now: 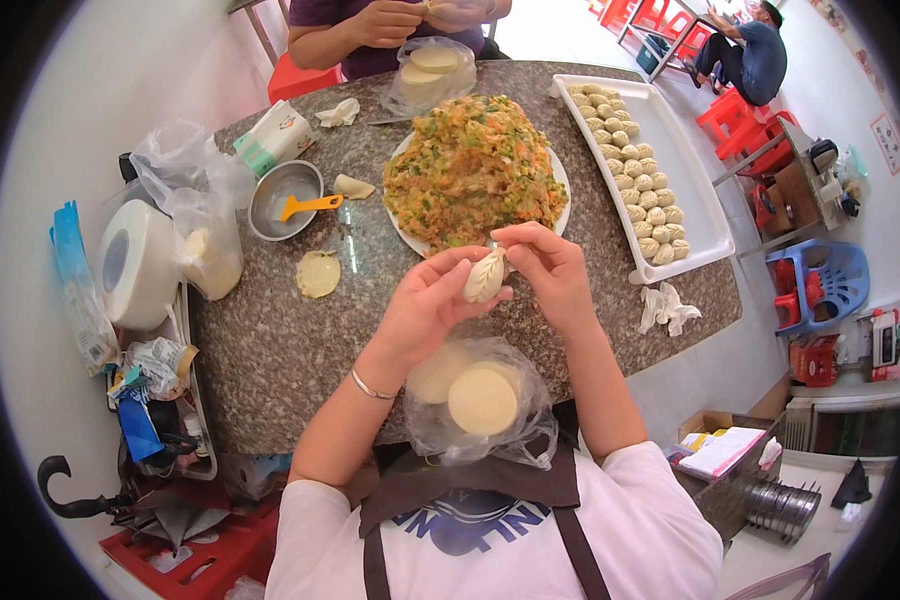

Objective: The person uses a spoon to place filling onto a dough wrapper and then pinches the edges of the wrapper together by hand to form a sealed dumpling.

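A pleated, leaf-shaped dumpling point(485, 277) rests in the fingers of my left hand point(436, 289), near the front edge of a plate heaped with chopped vegetable filling point(472, 172). The thumb and index finger of my right hand point(551, 274) pinch the dumpling's narrow top end. Close to my body, round dough wrappers point(483, 399) lie in an open clear plastic bag point(532, 435). To the right, a white tray point(694, 187) bears rows of pleated dumplings point(647, 199).
On the speckled stone table point(285, 375) are a metal bowl point(264, 196) with an orange-handled tool, a loose wrapper point(319, 274), a tissue pack point(281, 135) and crumpled tissue point(669, 307). Across it, another person's hands point(390, 22) work above a bag of wrappers point(433, 64).
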The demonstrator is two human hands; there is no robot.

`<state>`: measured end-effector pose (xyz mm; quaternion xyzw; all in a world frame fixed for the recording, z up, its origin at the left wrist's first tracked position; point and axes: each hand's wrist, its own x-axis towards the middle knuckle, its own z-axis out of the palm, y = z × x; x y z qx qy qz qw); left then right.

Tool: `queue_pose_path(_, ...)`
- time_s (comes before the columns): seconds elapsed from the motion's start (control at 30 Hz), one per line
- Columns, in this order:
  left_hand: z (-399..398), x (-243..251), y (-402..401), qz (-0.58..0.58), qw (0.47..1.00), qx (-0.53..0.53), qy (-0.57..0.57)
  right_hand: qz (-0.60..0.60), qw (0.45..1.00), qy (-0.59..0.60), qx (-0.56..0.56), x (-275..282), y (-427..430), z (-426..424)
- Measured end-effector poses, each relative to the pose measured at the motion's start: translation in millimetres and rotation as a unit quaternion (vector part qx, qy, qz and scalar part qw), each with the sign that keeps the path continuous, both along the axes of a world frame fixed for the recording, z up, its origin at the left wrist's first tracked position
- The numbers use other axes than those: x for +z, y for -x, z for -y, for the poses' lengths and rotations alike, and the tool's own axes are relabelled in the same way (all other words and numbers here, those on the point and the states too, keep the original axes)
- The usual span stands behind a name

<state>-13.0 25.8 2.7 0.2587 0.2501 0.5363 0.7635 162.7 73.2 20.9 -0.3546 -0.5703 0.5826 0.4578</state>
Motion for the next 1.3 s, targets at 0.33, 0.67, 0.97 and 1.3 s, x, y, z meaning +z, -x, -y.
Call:
queue_pose_path(0.33, 1, -4, 6, 0.031, 0.998, -0.048, 0.029, 0.035, 0.993, -0.107, 0.033, -25, -5, -6)
queue_pose_path(0.67, 5, 5, -9, -0.129, 0.991, 0.011, 0.029, 0.272, 0.914, -0.246, 0.173, 18, -21, -4)
queue_pose_path(0.97, 6, 11, -8, -0.163, 0.985, -0.044, -0.025, 0.245, 0.947, -0.124, -0.166, -2, -163, -178)
queue_pose_path(1.3, 2, 1, 0, -0.158, 0.986, -0.051, 0.007, 0.338, 0.931, -0.032, -0.134, -29, -226, -269)
